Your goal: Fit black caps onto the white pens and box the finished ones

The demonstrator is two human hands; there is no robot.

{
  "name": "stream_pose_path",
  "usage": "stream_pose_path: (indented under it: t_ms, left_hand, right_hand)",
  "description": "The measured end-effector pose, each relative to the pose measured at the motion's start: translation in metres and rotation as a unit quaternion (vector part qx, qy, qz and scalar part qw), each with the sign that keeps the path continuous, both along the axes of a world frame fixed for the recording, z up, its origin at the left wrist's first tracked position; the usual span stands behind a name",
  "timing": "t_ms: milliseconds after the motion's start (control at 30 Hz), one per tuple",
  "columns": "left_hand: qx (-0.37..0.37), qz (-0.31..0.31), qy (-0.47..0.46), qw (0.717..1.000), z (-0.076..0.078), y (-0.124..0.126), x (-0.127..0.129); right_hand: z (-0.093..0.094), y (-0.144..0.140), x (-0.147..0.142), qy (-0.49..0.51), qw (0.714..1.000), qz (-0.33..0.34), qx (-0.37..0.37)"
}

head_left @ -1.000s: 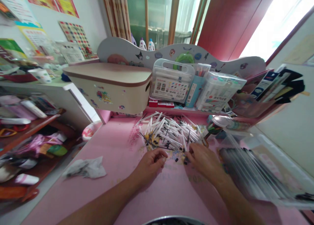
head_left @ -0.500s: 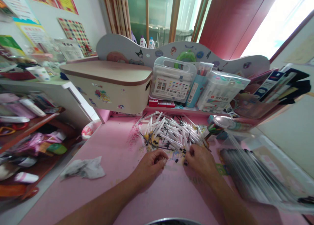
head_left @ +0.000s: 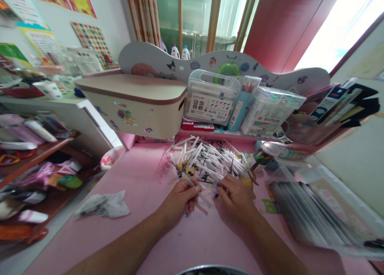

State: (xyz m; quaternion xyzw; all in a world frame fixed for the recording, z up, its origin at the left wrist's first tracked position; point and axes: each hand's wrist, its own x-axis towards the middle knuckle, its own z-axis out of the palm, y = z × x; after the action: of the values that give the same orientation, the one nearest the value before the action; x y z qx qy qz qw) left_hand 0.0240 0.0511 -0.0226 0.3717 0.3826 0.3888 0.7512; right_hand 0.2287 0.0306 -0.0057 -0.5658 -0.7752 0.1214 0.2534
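Observation:
My left hand [head_left: 185, 196] is closed on a thin white tube [head_left: 189, 180], which slants up and away from the fingers; a blurred pale length shows below them. My right hand [head_left: 235, 193] is curled at the near edge of the heap, its fingertips pinched at a small black cap [head_left: 216, 195]. Just beyond both hands spreads a loose heap of thin white tubes [head_left: 207, 159], with dark thin sticks and small black pieces mixed in. Part of the heap's front is hidden behind my hands.
A crumpled white tissue [head_left: 103, 205] lies on the pink desk [head_left: 144, 175] at left. A clear plastic bin [head_left: 324, 211] of long sleeves stands right. Behind are a lidded beige box [head_left: 135, 107] and marker cases [head_left: 211, 101]. A metal rim [head_left: 213, 269] shows at the bottom edge.
My left hand has come to hold a white tube that was not in it before. My right hand has shifted a little to the left, to the black cap.

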Motion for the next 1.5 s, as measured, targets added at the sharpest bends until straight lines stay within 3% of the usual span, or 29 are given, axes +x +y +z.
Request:
stream_pose_path:
  t_ms: [167, 433, 633, 833, 1033, 1500]
  left_hand:
    - [-0.011, 0.015, 0.007, 1.000, -0.003, -0.001, 0.000]
    - [-0.019, 0.056, 0.005, 0.998, -0.002, 0.000, 0.001]
    - [-0.007, 0.100, -0.004, 0.995, 0.002, 0.002, -0.001]
    - [0.001, 0.201, -0.040, 0.979, 0.009, 0.005, -0.003]
    - [-0.003, 0.270, -0.073, 0.960, 0.012, 0.011, -0.005]
    - [-0.020, 0.287, -0.091, 0.953, 0.012, 0.014, -0.007]
  right_hand:
    - [-0.007, 0.008, 0.003, -0.144, 0.984, -0.099, -0.029]
    - [-0.004, 0.015, -0.007, -0.192, 0.974, -0.097, -0.074]
    - [0.002, 0.010, 0.004, -0.133, 0.986, -0.087, -0.054]
    - [0.006, 0.007, 0.027, -0.056, 0.997, -0.049, -0.005]
    - [0.019, 0.005, 0.032, 0.005, 0.999, -0.006, 0.036]
    - [0.027, 0.002, 0.031, 0.023, 0.999, 0.017, 0.039]
